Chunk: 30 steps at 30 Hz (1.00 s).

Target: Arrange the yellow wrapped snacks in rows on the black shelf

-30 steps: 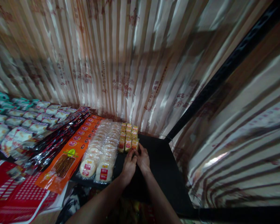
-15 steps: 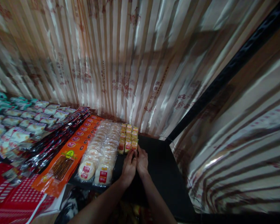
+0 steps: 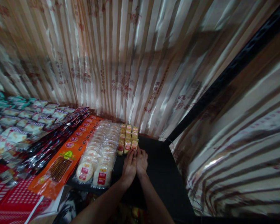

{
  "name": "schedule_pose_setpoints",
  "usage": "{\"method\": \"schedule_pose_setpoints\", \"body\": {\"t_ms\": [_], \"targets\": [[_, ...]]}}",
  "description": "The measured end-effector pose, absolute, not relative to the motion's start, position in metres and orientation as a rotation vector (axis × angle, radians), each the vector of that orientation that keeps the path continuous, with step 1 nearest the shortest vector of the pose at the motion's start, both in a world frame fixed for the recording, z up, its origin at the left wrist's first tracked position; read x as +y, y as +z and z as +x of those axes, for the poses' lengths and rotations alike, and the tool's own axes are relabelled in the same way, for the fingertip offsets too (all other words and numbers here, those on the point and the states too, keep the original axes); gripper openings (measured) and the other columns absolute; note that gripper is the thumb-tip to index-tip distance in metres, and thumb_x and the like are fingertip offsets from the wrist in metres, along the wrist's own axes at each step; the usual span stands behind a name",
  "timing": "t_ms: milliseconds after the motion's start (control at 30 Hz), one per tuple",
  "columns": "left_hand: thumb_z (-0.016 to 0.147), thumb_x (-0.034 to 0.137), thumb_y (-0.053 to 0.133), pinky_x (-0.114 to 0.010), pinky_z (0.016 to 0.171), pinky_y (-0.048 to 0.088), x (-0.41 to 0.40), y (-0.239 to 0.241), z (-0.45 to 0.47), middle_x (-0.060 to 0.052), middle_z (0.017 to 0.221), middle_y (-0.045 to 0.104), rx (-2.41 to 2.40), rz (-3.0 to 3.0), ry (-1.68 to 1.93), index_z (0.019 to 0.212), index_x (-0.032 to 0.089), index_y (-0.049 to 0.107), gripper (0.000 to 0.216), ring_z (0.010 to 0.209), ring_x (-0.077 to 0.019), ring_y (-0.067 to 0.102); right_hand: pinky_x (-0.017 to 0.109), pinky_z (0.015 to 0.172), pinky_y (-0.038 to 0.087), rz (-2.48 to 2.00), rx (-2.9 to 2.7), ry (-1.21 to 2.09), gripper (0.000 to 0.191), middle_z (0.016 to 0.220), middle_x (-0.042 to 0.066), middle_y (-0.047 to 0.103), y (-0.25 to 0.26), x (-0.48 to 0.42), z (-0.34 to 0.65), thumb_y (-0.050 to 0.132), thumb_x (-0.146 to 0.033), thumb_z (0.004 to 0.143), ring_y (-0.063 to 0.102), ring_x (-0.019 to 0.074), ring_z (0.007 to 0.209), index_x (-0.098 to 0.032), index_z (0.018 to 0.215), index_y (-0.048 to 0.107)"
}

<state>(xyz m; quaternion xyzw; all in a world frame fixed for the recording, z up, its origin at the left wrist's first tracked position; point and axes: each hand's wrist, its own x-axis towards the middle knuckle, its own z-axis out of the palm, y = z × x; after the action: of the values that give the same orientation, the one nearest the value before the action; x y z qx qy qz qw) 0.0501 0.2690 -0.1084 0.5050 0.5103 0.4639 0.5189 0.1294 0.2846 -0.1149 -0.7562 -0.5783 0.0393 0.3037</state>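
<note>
Both of my hands rest side by side on a black table [image 3: 162, 169], just in front of several small yellow and red snack packets [image 3: 128, 138] laid in rows. My left hand [image 3: 129, 167] lies flat with its fingers stretched toward the nearest packets. My right hand [image 3: 142, 161] has its fingers curled at the front edge of the same rows, and its fingertips touch the closest packet. Whether either hand pinches a packet is hidden by the fingers.
Left of the small packets lie two rows of round cakes in clear wrappers [image 3: 100, 155], then orange packets [image 3: 70, 155], dark packets [image 3: 45, 149] and white packets [image 3: 25, 124]. Red sheets [image 3: 11, 199] lie at the lower left. Striped shiny curtains [image 3: 130, 62] close the back and right.
Both hands have drawn slightly closer together and toward the packets' front edge. The camera view has shifted a little.
</note>
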Motion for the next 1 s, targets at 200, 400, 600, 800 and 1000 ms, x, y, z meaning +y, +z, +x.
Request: {"method": "schedule_pose_setpoints", "body": {"t_ms": [200,400,600,800,1000], "targets": [[0.08,0.017,0.044,-0.034,0.112,0.027,0.265,-0.109,0.053,-0.007,0.133,0.052,1.248,1.282,1.149,0.117,0.017,0.06,0.04,0.126,-0.0174,0.043,0.037,0.091,0.037,-1.972,-1.433,0.16,0.053,0.109,0.014,0.059,-0.116,0.279,0.13,0.028,-0.035,0.086,0.049,0.0247,0.104,-0.01,0.128,0.048],[0.081,0.021,0.043,-0.033,0.11,0.029,0.247,-0.094,0.046,-0.01,0.132,0.052,1.302,1.311,1.039,0.116,0.013,0.06,0.039,0.124,-0.0189,0.045,0.041,0.096,0.037,-1.826,-1.339,0.178,0.054,0.122,0.015,0.055,-0.118,0.262,0.129,0.034,-0.033,0.08,0.046,0.0257,0.115,-0.01,0.126,0.049],[0.082,0.019,0.037,-0.029,0.099,0.04,0.201,-0.076,0.024,-0.006,0.109,0.065,1.337,1.401,0.946,0.101,0.019,0.063,0.032,0.105,-0.0148,0.056,0.042,0.097,0.038,-1.808,-1.289,0.28,0.051,0.119,0.016,0.057,-0.113,0.216,0.111,0.037,-0.027,0.073,0.049,0.025,0.112,-0.009,0.118,0.055],[0.085,0.019,0.032,-0.029,0.092,0.042,0.144,-0.07,-0.001,-0.008,0.102,0.063,1.281,1.519,0.931,0.099,0.017,0.06,0.032,0.099,-0.0156,0.056,0.034,0.087,0.047,-1.664,-1.243,0.468,0.043,0.11,0.011,0.059,-0.116,0.157,0.089,0.039,-0.024,0.073,0.059,0.0176,0.092,-0.014,0.11,0.06],[0.088,0.024,0.03,-0.03,0.091,0.042,0.088,-0.094,-0.038,-0.008,0.103,0.062,1.174,1.581,0.949,0.1,0.017,0.058,0.031,0.097,-0.0155,0.056,0.034,0.092,0.045,-1.586,-1.307,0.636,0.04,0.103,0.006,0.065,-0.133,0.093,0.06,0.035,-0.02,0.074,0.058,0.0174,0.098,-0.02,0.101,0.065]]}}
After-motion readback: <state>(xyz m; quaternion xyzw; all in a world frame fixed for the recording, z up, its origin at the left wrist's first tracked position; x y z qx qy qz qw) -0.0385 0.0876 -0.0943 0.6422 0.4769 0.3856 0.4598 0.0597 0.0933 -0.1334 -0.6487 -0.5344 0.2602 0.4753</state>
